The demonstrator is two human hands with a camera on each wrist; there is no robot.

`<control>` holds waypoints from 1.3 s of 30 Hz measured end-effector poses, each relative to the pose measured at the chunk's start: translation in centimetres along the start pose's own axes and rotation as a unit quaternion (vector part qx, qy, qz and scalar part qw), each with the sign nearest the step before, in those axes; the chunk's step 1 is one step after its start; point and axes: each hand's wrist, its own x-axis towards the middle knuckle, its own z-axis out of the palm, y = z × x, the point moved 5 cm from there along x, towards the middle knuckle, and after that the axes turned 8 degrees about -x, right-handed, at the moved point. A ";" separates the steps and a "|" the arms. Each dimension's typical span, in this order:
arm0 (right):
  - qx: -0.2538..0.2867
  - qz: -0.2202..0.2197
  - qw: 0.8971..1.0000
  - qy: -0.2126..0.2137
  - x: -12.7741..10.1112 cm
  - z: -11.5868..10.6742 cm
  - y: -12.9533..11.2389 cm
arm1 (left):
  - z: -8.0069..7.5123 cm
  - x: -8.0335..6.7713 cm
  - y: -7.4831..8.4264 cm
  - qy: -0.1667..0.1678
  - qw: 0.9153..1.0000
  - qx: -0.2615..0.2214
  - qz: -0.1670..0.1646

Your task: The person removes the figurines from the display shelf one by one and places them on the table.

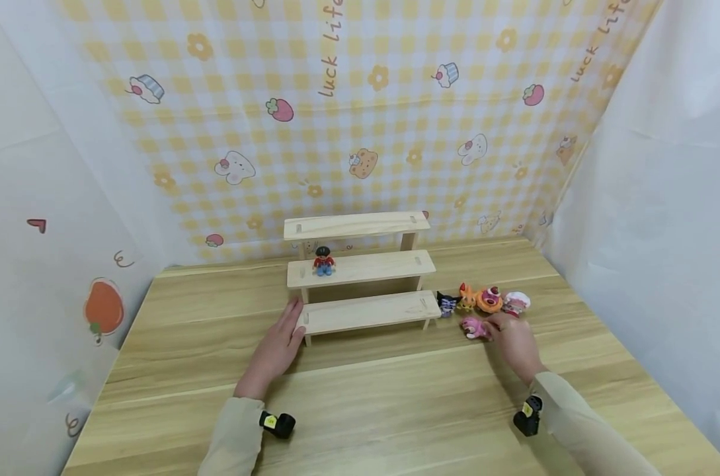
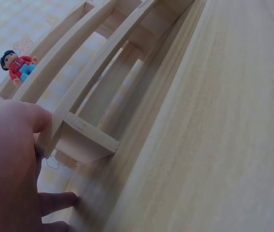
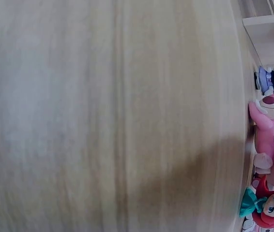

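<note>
A three-tier wooden shelf (image 1: pixel 360 271) stands mid-table. One small red-shirted figure (image 1: pixel 323 261) sits on its middle tier and also shows in the left wrist view as the red-shirted figure (image 2: pixel 17 65). My left hand (image 1: pixel 293 316) lies flat with straight fingers against the left end of the bottom tier (image 2: pixel 81 137). My right hand (image 1: pixel 494 328) pinches a pink bear figure (image 1: pixel 474 327) lying on the table right of the shelf; this pink bear figure (image 3: pixel 270 126) is large in the right wrist view.
Beside the shelf's right leg stand a black-purple figure (image 1: pixel 447 303), an orange one (image 1: pixel 467 297), a round orange-pink one (image 1: pixel 489 299) and a white-pink one (image 1: pixel 516 303). A red-haired doll (image 3: pixel 266 208) lies near the bear. Patterned and white sheets wall the wooden table (image 1: pixel 360 403).
</note>
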 end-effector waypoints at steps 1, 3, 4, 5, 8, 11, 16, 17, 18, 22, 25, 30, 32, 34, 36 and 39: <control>-0.002 0.000 1.000 0.001 0.0 0.1 0.0 | 0.0 0.0 0.0 -0.001 1.000 0.000 -0.001; -0.005 -0.001 1.000 0.003 -0.1 0.1 -0.1 | 0.0 -0.1 0.0 -0.002 1.000 0.002 -0.001; -0.006 -0.002 1.000 0.005 -0.1 0.1 -0.1 | 0.0 -0.1 0.0 -0.002 1.000 0.002 -0.001; -0.006 -0.001 1.000 0.007 -0.1 0.1 -0.2 | 0.0 -0.1 0.1 -0.001 1.000 0.002 -0.001; -0.004 0.008 1.000 0.007 -0.2 0.2 -0.3 | 0.0 -0.1 0.2 0.003 1.000 0.004 0.003; -0.006 0.022 1.000 -0.001 -0.2 0.4 -0.3 | 0.0 -0.1 0.2 0.004 1.000 0.006 0.004; -0.018 0.024 1.000 -0.002 -0.2 0.5 -0.7 | 0.0 0.0 0.0 -0.001 1.000 0.003 -0.002; -0.019 0.023 1.000 0.001 -0.2 0.4 -0.8 | 0.0 0.0 -0.1 -0.002 1.000 0.002 -0.004; -0.020 0.020 1.000 0.005 -0.1 0.3 -0.9 | 0.0 0.0 -0.1 -0.002 1.000 0.003 -0.004; -0.021 0.013 0.999 0.021 0.2 0.0 -1.4 | 0.0 0.0 -0.1 -0.002 1.000 0.002 -0.004; -0.022 0.006 0.999 0.024 0.5 -0.2 -1.8 | 0.0 0.1 0.0 -0.002 1.000 0.001 -0.005; -0.035 -0.005 0.999 0.033 1.4 -0.4 -2.5 | 0.1 0.0 0.0 -0.002 1.000 0.001 -0.004; -0.043 -0.007 0.998 0.044 1.8 -0.5 -2.7 | 0.1 0.0 0.0 -0.001 1.000 0.001 -0.002; -0.045 -0.003 0.998 0.048 2.1 -0.5 -2.9 | 0.1 0.1 0.0 0.000 1.000 0.003 -0.002; -0.040 0.005 0.998 0.042 2.3 -0.6 -3.1 | 0.1 0.1 -0.1 0.000 1.000 0.005 -0.003; -0.028 0.009 0.999 0.030 2.6 -0.6 -3.4 | 0.0 0.1 -0.1 0.000 1.000 0.006 -0.006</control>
